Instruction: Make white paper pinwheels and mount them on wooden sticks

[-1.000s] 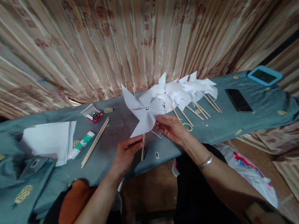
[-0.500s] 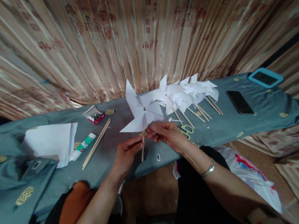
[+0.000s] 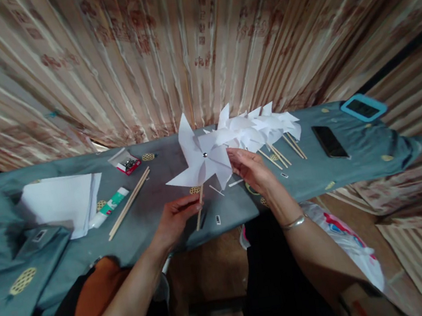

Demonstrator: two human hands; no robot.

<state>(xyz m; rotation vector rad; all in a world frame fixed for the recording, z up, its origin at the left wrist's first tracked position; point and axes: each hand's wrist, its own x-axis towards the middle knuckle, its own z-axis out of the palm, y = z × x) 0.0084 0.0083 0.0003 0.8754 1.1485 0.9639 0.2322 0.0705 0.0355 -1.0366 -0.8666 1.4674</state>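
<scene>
A white paper pinwheel (image 3: 215,161) with a silver pin at its centre stands upright in front of me. My left hand (image 3: 178,217) pinches its wooden stick (image 3: 199,216) below the blades. At the right blade's edge is my right hand (image 3: 250,168), its fingers curled in and their tips against the paper. Behind that hand, several finished pinwheels (image 3: 248,128) lie overlapping, sticks toward me. Green-handled scissors (image 3: 251,189) are mostly hidden under my right hand. Thin paper strips (image 3: 235,183) lie beside them.
Left on the cloth-covered table (image 3: 165,170) are white paper sheets (image 3: 59,202), a glue stick (image 3: 113,204), wooden sticks (image 3: 128,204) and a red box of pins (image 3: 126,162). At right lie a black phone (image 3: 329,141) and a blue-framed tablet (image 3: 364,107). A plastic bag (image 3: 345,238) sits below.
My right hand has moved up and right, from near the stick to the blade's edge. The left hand keeps its hold on the stick. The view has shifted slightly.
</scene>
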